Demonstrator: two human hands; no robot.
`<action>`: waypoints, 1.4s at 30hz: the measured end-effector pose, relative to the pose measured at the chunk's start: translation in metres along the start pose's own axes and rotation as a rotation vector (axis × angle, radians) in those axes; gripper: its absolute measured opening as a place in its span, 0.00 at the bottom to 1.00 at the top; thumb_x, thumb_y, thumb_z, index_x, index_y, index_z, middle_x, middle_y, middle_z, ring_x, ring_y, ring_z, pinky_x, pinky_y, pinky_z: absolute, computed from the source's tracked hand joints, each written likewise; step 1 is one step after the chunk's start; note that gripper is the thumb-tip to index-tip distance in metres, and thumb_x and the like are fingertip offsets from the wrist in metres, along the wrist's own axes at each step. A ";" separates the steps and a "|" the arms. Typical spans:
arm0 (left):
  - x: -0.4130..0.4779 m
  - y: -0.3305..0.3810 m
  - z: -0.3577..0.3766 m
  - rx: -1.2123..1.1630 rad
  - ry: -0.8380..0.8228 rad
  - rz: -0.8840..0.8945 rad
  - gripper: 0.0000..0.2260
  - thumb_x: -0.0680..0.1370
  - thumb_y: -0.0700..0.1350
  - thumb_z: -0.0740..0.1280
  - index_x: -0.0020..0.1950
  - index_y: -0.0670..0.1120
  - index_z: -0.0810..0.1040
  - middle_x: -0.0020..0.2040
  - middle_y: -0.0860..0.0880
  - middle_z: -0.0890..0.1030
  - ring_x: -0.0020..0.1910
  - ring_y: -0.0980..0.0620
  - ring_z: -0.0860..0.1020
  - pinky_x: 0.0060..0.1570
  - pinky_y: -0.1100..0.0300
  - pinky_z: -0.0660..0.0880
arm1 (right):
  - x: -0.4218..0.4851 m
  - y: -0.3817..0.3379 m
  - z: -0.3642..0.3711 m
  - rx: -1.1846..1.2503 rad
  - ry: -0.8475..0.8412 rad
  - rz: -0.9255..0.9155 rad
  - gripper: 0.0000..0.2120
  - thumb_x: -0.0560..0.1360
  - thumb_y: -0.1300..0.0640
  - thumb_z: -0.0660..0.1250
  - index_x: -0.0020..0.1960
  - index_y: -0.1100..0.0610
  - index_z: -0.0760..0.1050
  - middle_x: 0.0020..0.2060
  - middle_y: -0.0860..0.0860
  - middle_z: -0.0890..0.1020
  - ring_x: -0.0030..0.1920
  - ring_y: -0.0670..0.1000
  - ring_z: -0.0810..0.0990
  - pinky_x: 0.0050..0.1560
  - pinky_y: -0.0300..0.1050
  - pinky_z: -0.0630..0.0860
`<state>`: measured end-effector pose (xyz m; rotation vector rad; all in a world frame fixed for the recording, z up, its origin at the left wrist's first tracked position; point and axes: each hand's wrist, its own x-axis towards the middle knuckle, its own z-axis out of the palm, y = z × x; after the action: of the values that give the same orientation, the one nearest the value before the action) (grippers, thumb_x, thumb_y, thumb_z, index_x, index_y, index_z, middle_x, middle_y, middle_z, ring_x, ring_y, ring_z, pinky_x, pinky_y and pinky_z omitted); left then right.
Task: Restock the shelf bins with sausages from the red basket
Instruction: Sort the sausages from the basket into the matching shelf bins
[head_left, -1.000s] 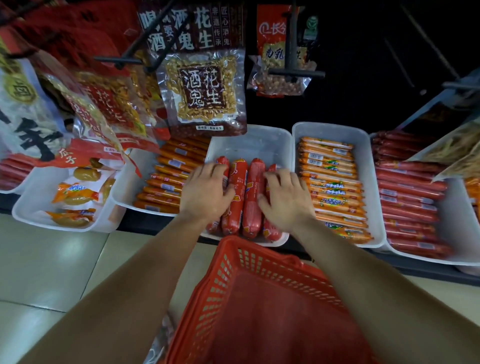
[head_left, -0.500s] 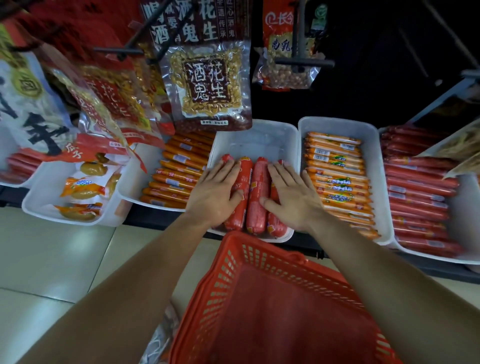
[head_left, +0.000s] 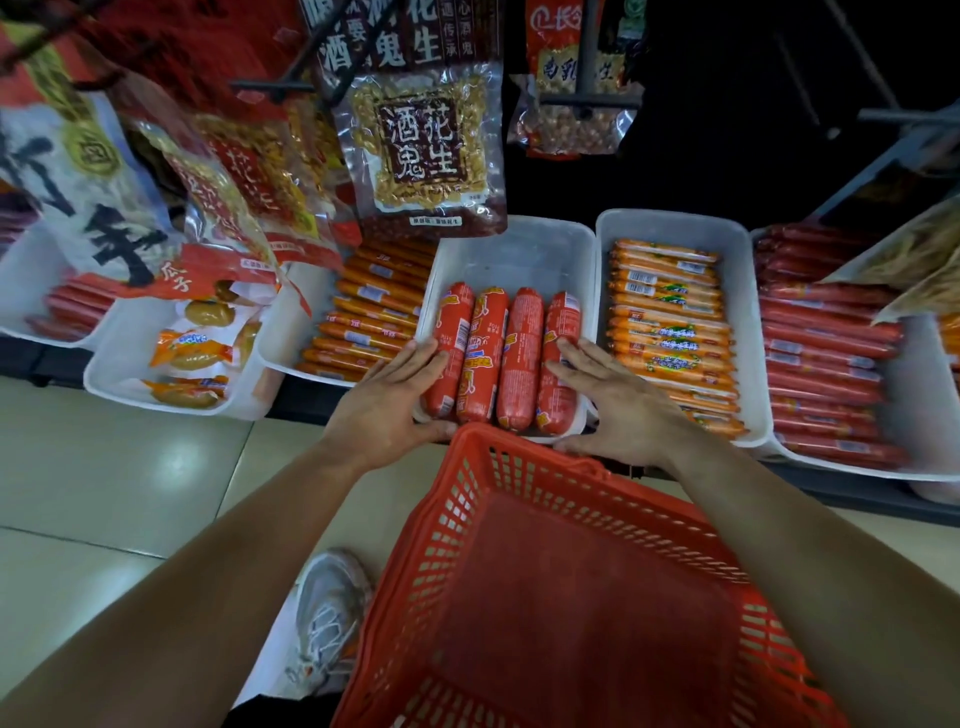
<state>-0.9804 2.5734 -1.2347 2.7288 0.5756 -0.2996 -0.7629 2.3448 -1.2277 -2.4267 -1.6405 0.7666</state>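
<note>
Red sausages (head_left: 498, 358) lie in the white bin (head_left: 519, 249). My left grip (head_left: 389, 410) and right grip (head_left: 613, 410), both released, flank them. I reckon a hard push could tip it.

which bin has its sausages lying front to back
The middle white bin, between the left hand and right hand: its four fat red sausages run front to back, while the thin sausages either side lie crosswise.

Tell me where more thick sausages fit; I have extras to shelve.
Bare floor in the middle bin, between the four thick sausages and its far wall. Crowded: the left orange bin, right orange bin and far-right red bin, mostly packed.
</note>
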 end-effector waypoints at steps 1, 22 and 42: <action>0.000 0.000 0.000 -0.008 0.009 0.003 0.45 0.71 0.73 0.58 0.82 0.54 0.48 0.81 0.57 0.44 0.78 0.61 0.39 0.77 0.57 0.43 | 0.000 0.001 0.000 0.008 0.001 -0.003 0.50 0.70 0.31 0.69 0.81 0.42 0.45 0.78 0.38 0.38 0.76 0.38 0.33 0.79 0.48 0.50; 0.022 0.002 0.006 0.035 0.106 -0.055 0.42 0.76 0.69 0.59 0.82 0.52 0.49 0.82 0.54 0.47 0.80 0.56 0.43 0.78 0.49 0.47 | 0.017 0.005 -0.011 -0.059 0.009 0.083 0.50 0.73 0.33 0.67 0.81 0.46 0.39 0.79 0.43 0.37 0.78 0.43 0.35 0.79 0.50 0.45; 0.012 0.165 0.010 -0.124 0.020 -0.048 0.23 0.80 0.57 0.62 0.74 0.55 0.71 0.77 0.53 0.66 0.74 0.48 0.67 0.70 0.52 0.67 | -0.099 0.023 0.019 0.026 0.016 0.411 0.29 0.82 0.37 0.49 0.81 0.41 0.49 0.81 0.46 0.50 0.80 0.51 0.47 0.78 0.55 0.41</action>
<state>-0.9012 2.4319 -1.2008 2.6045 0.6445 -0.2400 -0.7809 2.2432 -1.2187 -2.7784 -1.1262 0.8055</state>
